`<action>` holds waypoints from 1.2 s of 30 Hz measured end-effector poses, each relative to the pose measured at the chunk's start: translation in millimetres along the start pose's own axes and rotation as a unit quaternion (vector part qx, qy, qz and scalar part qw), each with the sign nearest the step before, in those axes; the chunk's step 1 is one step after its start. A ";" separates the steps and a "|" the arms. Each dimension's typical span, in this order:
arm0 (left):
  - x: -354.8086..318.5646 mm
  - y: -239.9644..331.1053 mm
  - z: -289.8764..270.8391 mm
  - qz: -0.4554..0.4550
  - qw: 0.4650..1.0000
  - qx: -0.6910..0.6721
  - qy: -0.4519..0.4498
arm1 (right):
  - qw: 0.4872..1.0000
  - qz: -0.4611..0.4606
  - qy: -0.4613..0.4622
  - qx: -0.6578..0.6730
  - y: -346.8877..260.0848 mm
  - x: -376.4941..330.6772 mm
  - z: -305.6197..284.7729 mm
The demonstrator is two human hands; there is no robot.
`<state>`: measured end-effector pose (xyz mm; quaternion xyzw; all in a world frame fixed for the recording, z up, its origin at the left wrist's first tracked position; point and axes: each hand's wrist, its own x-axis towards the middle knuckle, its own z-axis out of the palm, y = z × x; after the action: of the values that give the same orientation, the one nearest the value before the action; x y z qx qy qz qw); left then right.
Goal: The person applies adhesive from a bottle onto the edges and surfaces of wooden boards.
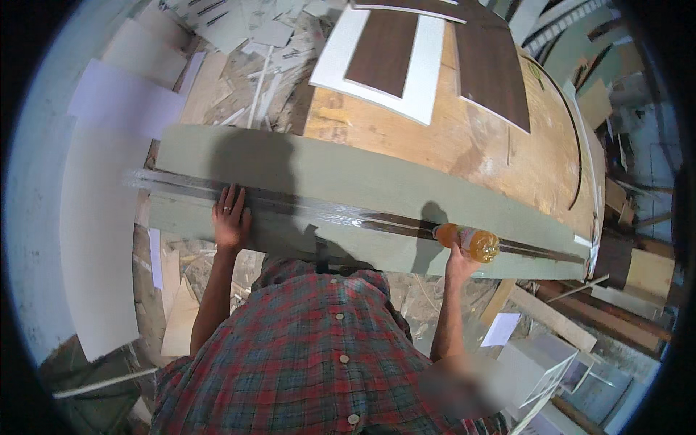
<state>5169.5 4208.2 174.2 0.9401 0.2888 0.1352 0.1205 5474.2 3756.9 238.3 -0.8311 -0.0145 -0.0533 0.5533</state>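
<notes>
A long grey-green board (pixel 319 159) lies across in front of me, bearing a narrow dark strip (pixel 304 206) along its length. Part of the strip has a wet-looking shine. My left hand (pixel 232 221) rests flat on the board's left part, fingers spread a little, their tips over the strip. My right hand (pixel 458 262) is wrapped round a clear plastic bottle (pixel 475 243) of yellow-orange liquid. The bottle is tipped over, its narrow end pointing left above the strip. Whether liquid is coming out cannot be made out. Shadows of both arms fall on the board.
Beyond the board is a wooden tabletop (pixel 478 156) with dark brown panels (pixel 489 65) and a white-bordered panel (pixel 435 65). Offcuts (pixel 272 32) litter the floor at the far left. Pale sheets (pixel 101 203) lean along the left; a white box-like unit (pixel 540 362) stands at lower right.
</notes>
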 end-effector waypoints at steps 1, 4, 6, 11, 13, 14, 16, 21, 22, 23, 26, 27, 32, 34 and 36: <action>-1.4 -7.2 -0.1 -0.005 1.000 0.009 0.001 | 1.000 0.004 0.003 -0.007 -9.7 -2.2 7.3; -3.7 -13.9 0.8 -0.013 1.000 0.026 -0.002 | 0.993 -0.094 -0.034 -0.066 -26.1 -28.2 51.1; -3.2 -9.6 0.3 -0.027 0.999 0.032 -0.008 | 0.993 -0.082 -0.084 -0.017 -65.1 -58.6 102.2; -0.2 -12.3 -4.5 -0.013 1.000 0.009 -0.012 | 0.946 -0.188 -0.254 0.074 -134.9 -137.7 220.1; 2.2 -12.7 -10.1 0.001 1.000 -0.008 -0.017 | 0.921 -0.196 -0.314 0.121 -153.2 -158.3 252.3; 2.9 -13.9 -13.9 0.010 1.000 -0.020 -0.020 | 0.923 -0.187 -0.315 0.118 -159.8 -162.4 259.4; 2.4 -21.9 -18.5 0.022 0.999 -0.037 -0.028 | 0.924 -0.168 -0.324 0.117 -171.5 -172.9 273.0; -0.4 -33.5 -26.7 0.046 0.996 -0.076 -0.028 | 0.977 -0.032 -0.209 0.034 -127.0 -138.4 210.7; -1.8 -37.1 -26.9 0.054 0.996 -0.073 -0.025 | 0.988 -0.015 -0.145 0.046 -112.8 -126.7 191.7; 1.4 -36.2 -25.4 0.073 0.994 -0.075 -0.022 | 0.996 -0.061 -0.051 0.029 -61.9 -106.5 164.8; 4.2 -39.6 -27.4 0.082 0.993 -0.075 -0.030 | 0.996 -0.080 -0.018 -0.024 -67.0 -87.8 132.8; 3.7 -38.7 -29.6 0.085 0.993 -0.075 -0.038 | 0.998 -0.058 -0.016 0.005 -72.7 -90.4 133.4; 0.8 -47.6 -30.4 0.050 0.996 -0.055 -0.048 | 0.994 -0.059 -0.095 -0.001 -117.1 -143.7 205.8; 0.8 -48.1 -31.4 0.045 0.996 -0.058 -0.050 | 0.984 -0.092 -0.147 0.049 -117.3 -167.3 252.9; 10.0 -50.3 -41.1 0.072 0.996 -0.036 -0.044 | 0.976 -0.094 -0.181 0.079 -119.7 -173.3 279.3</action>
<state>5138.5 4260.5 199.2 0.9584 0.2103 0.1125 0.1566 5312.3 4066.6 223.4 -0.7759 -0.1966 0.0473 0.5976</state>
